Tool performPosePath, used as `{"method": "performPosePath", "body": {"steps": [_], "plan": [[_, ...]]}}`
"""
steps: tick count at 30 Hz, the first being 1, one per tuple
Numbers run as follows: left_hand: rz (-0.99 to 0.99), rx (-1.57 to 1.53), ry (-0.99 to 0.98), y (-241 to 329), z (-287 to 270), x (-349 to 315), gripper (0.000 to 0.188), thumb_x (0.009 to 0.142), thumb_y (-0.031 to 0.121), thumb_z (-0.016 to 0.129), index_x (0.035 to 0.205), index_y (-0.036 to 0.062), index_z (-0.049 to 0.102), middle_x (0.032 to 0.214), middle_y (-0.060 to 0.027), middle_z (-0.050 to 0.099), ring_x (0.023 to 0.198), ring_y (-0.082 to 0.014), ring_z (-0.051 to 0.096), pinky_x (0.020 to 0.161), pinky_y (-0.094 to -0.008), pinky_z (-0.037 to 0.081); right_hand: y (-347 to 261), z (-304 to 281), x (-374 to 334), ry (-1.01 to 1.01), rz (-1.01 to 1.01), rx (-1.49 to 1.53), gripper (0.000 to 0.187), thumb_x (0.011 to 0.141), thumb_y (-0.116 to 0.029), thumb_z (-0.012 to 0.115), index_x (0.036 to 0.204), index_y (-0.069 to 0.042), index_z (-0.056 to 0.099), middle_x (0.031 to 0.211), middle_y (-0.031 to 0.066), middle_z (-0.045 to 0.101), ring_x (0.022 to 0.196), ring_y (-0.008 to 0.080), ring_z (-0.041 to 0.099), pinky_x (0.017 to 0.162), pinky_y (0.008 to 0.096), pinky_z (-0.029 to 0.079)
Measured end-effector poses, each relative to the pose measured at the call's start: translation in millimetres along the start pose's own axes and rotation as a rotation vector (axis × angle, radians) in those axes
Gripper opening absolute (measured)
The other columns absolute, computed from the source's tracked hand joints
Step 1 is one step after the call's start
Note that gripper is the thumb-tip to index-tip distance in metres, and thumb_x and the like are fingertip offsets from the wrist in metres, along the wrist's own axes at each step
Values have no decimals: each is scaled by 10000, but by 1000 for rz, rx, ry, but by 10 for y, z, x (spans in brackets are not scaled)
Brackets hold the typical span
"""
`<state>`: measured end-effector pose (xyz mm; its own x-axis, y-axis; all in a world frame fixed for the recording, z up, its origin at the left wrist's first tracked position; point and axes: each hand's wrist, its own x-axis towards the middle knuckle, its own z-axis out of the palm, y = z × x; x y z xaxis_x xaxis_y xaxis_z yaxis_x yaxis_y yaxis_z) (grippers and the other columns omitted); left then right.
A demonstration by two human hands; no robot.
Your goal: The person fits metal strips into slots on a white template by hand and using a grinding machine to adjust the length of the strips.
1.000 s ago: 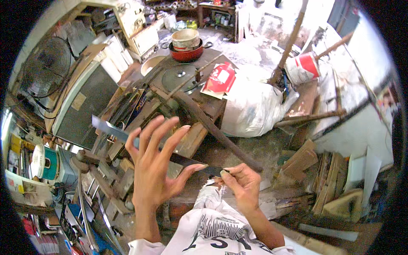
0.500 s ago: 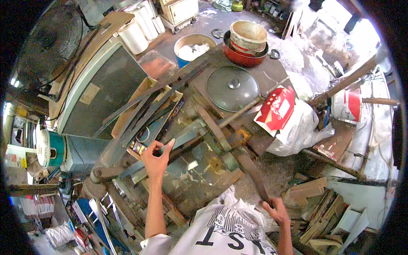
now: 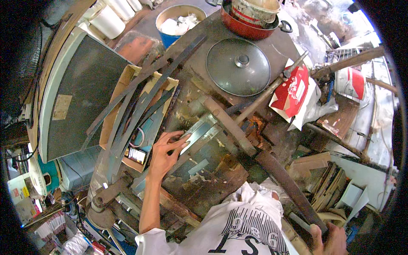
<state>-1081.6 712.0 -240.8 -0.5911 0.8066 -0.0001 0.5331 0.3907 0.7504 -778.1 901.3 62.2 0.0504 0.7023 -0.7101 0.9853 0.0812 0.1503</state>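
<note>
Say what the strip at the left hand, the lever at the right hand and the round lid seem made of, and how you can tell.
Strip: probably smooth metal; it shines silvery where light catches it.
Lever: likely iron or steel, dull; its brown surface looks rusted.
Lid: perhaps tinted glass, glossy; it looks smoky grey.

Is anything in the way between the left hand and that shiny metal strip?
No, nothing visible stands between them: the fingertips of the left hand seem to be right on the strip. The dark bar is out past the fingers, by the strip's far end.
</note>
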Motion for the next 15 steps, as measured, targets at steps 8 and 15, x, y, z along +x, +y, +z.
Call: {"method": "performPosePath", "body": {"steps": [8,15], "plan": [[126,3,-15,-54,264,276,365,890,117,629,1242,200,671,1096,-176,644,923,-358,642,802,-419,519,29,10,88,56,9,-160,629,873,-596,593,1168,-43,636,1051,251,615,975,396,589,840,464,455],[27,-3,-181,27,171,323,384,893,112,624,1271,174,648,957,-189,606,819,-362,617,735,-424,507,232,121,254,70,-1,-255,620,878,-598,589,1164,-50,628,1017,251,609,952,431,572,817,479,447]]}}
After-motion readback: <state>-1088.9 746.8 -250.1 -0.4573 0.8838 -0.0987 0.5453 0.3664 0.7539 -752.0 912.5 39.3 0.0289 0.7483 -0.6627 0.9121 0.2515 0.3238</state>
